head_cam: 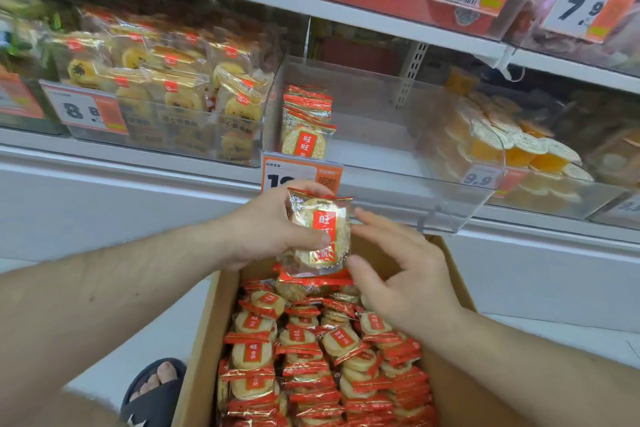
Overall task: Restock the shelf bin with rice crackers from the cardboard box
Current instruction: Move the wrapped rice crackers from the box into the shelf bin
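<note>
clear plastic shelf bin (381, 163): few packets at its left | brown cardboard box (204, 340): below, packed with red-and-gold rice cracker packets (304, 357) | left hand (266, 229): fingers grasping a stack of rice cracker packets (320, 236) above box | right hand (405, 274): fingers released, loosely spread beside stack

Clear rectangular plastic shelf bin (446, 198), mostly bare, on the white shelf. At its left front corner, a short row of red-and-gold wrapped round rice cracker packets (305, 125) stands upright on edge, labels facing out. Open brown cardboard box (204, 340) below, packed with the same packets in rough overlapping rows (311, 357). One stack of packets (320, 236) is held upright above the box's far end, below the bin front.
</note>
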Tool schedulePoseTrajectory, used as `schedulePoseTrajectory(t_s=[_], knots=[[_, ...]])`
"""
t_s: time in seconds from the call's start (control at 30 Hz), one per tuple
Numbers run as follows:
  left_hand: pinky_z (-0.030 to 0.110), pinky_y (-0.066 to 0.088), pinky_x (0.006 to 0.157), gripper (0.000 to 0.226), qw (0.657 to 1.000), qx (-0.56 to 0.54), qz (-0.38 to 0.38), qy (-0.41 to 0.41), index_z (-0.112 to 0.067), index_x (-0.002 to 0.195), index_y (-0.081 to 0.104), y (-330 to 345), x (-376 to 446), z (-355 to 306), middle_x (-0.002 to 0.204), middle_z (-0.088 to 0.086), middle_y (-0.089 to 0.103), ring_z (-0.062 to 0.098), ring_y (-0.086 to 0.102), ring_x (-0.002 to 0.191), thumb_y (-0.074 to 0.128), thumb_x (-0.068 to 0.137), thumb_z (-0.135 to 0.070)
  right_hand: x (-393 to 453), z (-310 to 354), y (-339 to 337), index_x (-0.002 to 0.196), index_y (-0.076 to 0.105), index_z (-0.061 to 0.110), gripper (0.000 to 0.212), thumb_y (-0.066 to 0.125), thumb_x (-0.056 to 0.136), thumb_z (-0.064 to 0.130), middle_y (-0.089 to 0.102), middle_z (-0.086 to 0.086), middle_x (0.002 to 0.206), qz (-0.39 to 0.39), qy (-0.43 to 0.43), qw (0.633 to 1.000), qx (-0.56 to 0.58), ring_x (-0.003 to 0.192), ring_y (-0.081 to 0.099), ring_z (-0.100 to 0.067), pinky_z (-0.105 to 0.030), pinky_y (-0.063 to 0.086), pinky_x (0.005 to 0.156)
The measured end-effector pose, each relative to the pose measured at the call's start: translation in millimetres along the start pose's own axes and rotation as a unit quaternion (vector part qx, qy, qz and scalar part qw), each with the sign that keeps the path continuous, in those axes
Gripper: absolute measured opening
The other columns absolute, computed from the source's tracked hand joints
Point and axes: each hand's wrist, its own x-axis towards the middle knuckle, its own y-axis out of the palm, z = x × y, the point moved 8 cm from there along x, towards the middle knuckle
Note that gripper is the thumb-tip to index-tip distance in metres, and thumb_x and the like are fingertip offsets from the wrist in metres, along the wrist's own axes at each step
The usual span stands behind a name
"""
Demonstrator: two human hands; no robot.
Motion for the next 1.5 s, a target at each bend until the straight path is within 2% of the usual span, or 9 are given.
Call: schedulePoseTrajectory(t_s=[0.1,0.17,0.33,0.53,0.73,0.83,0.93,1.13,1.5], knots=[[0.054,0.058,0.081,0.059,0.997,0.05,0.017,0.053,-0.034,0.119,0.058,-4,-4,-20,0.103,0.002,0.073,0.028,0.072,0.092,0.079,0.076,0.001,21,-24,1,0.118,0.058,0.037,0.048,0.076,0.073,0.035,0.065,0.016,0.099,0.017,0.194,0.976,0.099,0.072,0.057,0.001,-0.013,0.045,0.073],[0.056,0.057,0.079,0.068,0.992,0.095,0.025,0.083,-0.038,0.128,0.053,-5,-7,-31,0.112,-0.007,0.068,0.027,0.07,0.095,0.08,0.077,-0.002,30,-35,18,0.126,0.046,0.037,0.067,0.082,0.071,0.039,0.061,0.011,0.111,0.096,0.266,0.941,0.186,0.064,0.055,-0.005,-0.022,0.048,0.07],[0.017,0.043,0.1,0.095,0.933,0.313,0.029,0.176,-0.074,0.131,0.016,-3,-11,-52,0.136,-0.034,0.044,-0.012,0.047,0.121,0.08,0.079,-0.026,51,-20,33,0.121,0.046,0.042,0.071,0.08,0.059,0.054,0.057,0.007,0.119,0.241,0.206,0.929,0.191,0.074,0.059,-0.003,-0.021,0.049,0.071],[0.021,0.039,0.103,0.11,0.885,0.404,0.009,0.233,-0.077,0.131,-0.008,-3,-9,-61,0.138,-0.017,0.039,0.003,0.046,0.122,0.077,0.079,-0.03,71,-12,38,0.119,0.056,0.029,0.045,0.079,0.08,0.027,0.067,0.01,0.113,0.263,0.156,0.941,0.147,0.102,0.064,-0.002,-0.023,0.049,0.092],[0.011,0.041,0.086,0.077,0.891,0.257,-0.237,0.29,-0.056,0.132,0.016,-61,-13,-88,0.119,-0.012,0.03,-0.001,0.042,0.109,0.069,0.077,-0.047,131,-28,-12,0.095,0.063,0.026,0.015,0.067,0.09,0.012,0.069,0.003,0.081,0.07,0.178,0.964,0.184,0.066,0.063,-0.004,-0.019,0.052,0.06],[0.021,0.044,0.087,0.06,0.905,0.174,-0.33,0.203,-0.04,0.127,0.031,-88,1,-71,0.119,-0.007,0.037,0.004,0.047,0.102,0.071,0.083,-0.033,166,-51,-15,0.096,0.063,0.023,0.006,0.063,0.094,0.016,0.071,-0.006,0.092,0.041,0.211,0.959,0.186,0.079,0.066,-0.017,-0.035,0.057,0.07],[0.031,0.048,0.089,0.058,0.931,0.146,-0.318,0.107,-0.024,0.135,0.038,-92,20,-49,0.124,-0.001,0.046,0.011,0.052,0.102,0.069,0.086,-0.032,182,-64,26,0.097,0.063,0.015,0.006,0.066,0.092,0.019,0.07,-0.015,0.095,0.165,0.207,0.959,0.1,0.076,0.063,-0.02,-0.042,0.054,0.07],[0.033,0.053,0.086,0.045,0.944,0.115,-0.302,0.068,-0.023,0.141,0.043,-87,32,-34,0.132,-0.005,0.056,0.01,0.059,0.107,0.054,0.098,-0.024,177,-61,99,0.107,0.06,0.027,0.019,0.067,0.091,0.035,0.06,0.011,0.095,0.348,0.143,0.922,-0.091,0.087,0.057,-0.012,-0.027,0.043,0.076],[0.007,0.045,0.054,0.031,0.94,0.117,-0.308,0.085,-0.031,0.124,0.052,-85,31,-35,0.107,-0.013,0.064,-0.001,0.061,0.084,0.047,0.1,-0.013,184,-69,111,0.14,0.045,0.022,0.058,0.068,0.089,0.039,0.052,-0.005,0.124,0.282,0.144,0.931,-0.183,0.097,0.051,-0.018,-0.027,0.04,0.08]])
